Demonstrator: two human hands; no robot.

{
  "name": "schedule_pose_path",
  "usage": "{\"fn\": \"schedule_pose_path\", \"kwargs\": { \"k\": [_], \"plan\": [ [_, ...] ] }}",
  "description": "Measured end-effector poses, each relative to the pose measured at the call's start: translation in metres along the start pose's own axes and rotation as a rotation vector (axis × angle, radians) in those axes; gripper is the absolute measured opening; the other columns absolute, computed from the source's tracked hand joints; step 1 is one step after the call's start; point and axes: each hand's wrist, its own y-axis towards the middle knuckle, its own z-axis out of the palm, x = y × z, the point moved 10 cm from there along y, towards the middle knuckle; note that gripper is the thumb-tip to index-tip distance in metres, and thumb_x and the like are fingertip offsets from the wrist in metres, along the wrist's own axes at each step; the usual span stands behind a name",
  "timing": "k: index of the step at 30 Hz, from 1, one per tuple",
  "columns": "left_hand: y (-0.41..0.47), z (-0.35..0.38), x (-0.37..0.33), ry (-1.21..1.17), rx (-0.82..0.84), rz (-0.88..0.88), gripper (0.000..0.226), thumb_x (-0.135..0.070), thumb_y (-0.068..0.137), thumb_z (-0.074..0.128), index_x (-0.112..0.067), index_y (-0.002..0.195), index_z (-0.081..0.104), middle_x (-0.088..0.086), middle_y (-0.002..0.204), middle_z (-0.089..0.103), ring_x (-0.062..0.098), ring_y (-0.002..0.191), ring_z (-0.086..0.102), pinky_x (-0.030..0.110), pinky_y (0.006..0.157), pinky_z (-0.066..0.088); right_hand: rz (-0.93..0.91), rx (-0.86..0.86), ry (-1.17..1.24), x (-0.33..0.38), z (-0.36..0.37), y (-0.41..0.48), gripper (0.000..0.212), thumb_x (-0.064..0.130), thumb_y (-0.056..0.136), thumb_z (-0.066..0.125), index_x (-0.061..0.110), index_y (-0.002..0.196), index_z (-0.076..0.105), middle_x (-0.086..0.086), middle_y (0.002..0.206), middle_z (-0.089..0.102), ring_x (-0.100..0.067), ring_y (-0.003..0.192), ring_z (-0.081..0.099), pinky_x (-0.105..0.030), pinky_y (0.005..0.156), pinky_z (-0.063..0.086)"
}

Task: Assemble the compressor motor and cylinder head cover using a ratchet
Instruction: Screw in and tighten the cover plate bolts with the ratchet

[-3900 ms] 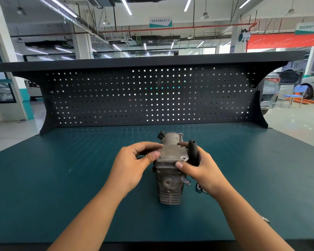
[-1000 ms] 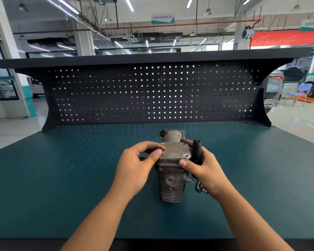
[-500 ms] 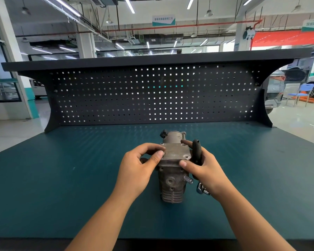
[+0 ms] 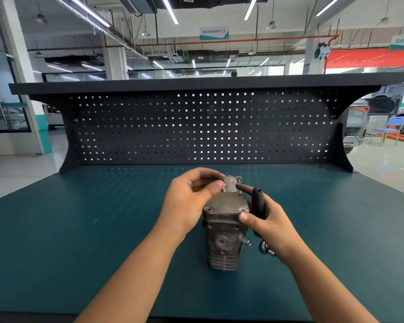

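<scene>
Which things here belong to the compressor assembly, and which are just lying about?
Job:
finned grey metal compressor body
flat grey cylinder head cover on top of it
black-handled ratchet, gripped in the right hand
left hand, pinching the compressor's top

Not the job:
black perforated back panel
teal bench top
blue chair
grey parked car

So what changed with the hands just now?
The left hand moved from the left edge of the cover toward the far end of the compressor, which its fingers now grip. The right hand keeps its thumb on the cover, ratchet in its palm.
</scene>
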Motion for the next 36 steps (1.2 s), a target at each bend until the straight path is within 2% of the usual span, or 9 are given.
{"fn": "schedule_pose_path", "kwargs": {
  "k": [3,7,11,15,19,25,29,32,36],
  "plan": [
    [0.013,0.020,0.007,0.107,0.109,-0.080,0.018,-0.014,0.079,0.073,-0.031,0.077,0.069,-0.011,0.081,0.074,0.002,0.080,0.068,0.016,0.073,0.048,-0.081,-0.063,-0.016,0.011,-0.003,-0.002,0.046,0.014,0.073,0.077,0.016,0.115,0.060,0.021,0.057,0.058,0.006,0.055,0.054,-0.005,0.050,0.040],
    [0.021,0.032,0.007,0.203,0.140,-0.064,0.014,-0.020,0.076,0.077,-0.030,0.076,0.068,-0.013,0.076,0.073,-0.001,0.075,0.068,0.011,0.071,0.048,-0.087,-0.323,0.072,0.009,-0.024,0.000,0.011,0.017,0.078,0.070,0.021,0.089,0.072,0.015,0.049,0.052,0.002,0.045,0.045,-0.009,0.046,0.035],
    [0.018,0.034,0.008,0.200,0.083,-0.044,0.017,-0.015,0.075,0.077,-0.028,0.070,0.068,-0.014,0.070,0.072,-0.003,0.068,0.067,0.005,0.061,0.045,-0.099,-0.413,0.153,0.008,-0.024,0.001,0.019,0.030,0.064,0.072,0.023,0.081,0.073,0.009,0.064,0.065,0.001,0.052,0.054,-0.011,0.051,0.043],
    [0.016,0.030,0.020,0.140,0.017,-0.119,0.014,-0.016,0.074,0.078,-0.024,0.069,0.067,-0.010,0.067,0.072,0.000,0.063,0.067,0.009,0.057,0.047,-0.050,-0.387,0.177,0.000,-0.021,0.006,0.013,0.028,0.064,0.072,0.022,0.076,0.073,-0.002,0.080,0.072,-0.020,0.080,0.068,-0.033,0.074,0.054],
    [0.016,0.027,0.025,0.101,-0.018,-0.138,0.016,-0.018,0.072,0.079,-0.022,0.072,0.064,-0.005,0.067,0.072,0.002,0.061,0.067,0.011,0.054,0.047,-0.040,-0.342,0.159,0.003,-0.017,0.009,0.004,0.026,0.068,0.069,0.023,0.066,0.069,0.003,0.065,0.067,-0.006,0.061,0.062,-0.015,0.054,0.045],
    [0.016,0.026,0.028,0.075,-0.036,-0.145,0.017,-0.022,0.071,0.080,-0.021,0.074,0.064,-0.007,0.067,0.072,0.003,0.063,0.068,0.011,0.054,0.048,-0.051,-0.284,0.189,0.007,-0.015,0.013,0.007,0.026,0.067,0.068,0.023,0.062,0.067,0.007,0.059,0.063,-0.006,0.058,0.061,-0.015,0.053,0.046],
    [0.015,0.020,0.028,0.062,-0.033,-0.100,0.022,-0.045,0.073,0.075,-0.026,0.080,0.066,-0.016,0.084,0.070,-0.002,0.082,0.065,0.013,0.071,0.048,-0.051,-0.305,0.147,0.004,-0.016,0.012,0.006,0.031,0.069,0.067,0.026,0.065,0.067,0.010,0.057,0.059,-0.003,0.053,0.054,-0.015,0.049,0.042],
    [0.007,0.027,0.042,0.045,0.185,-0.113,0.056,-0.068,0.061,0.065,-0.038,0.108,0.060,-0.016,0.116,0.060,0.003,0.114,0.054,0.030,0.098,0.044,-0.015,-0.320,0.167,-0.004,-0.018,0.013,0.008,0.035,0.070,0.064,0.028,0.068,0.067,0.009,0.054,0.053,-0.005,0.046,0.045,-0.017,0.043,0.037],
    [-0.002,0.024,0.055,0.056,0.313,-0.084,0.082,-0.060,0.052,0.077,-0.036,0.125,0.049,-0.010,0.125,0.055,0.010,0.117,0.055,0.041,0.101,0.045,-0.040,-0.244,0.177,0.003,-0.026,0.026,0.010,0.031,0.074,0.064,0.021,0.073,0.063,0.003,0.054,0.051,-0.007,0.035,0.035,-0.014,0.037,0.030]
  ]
}}
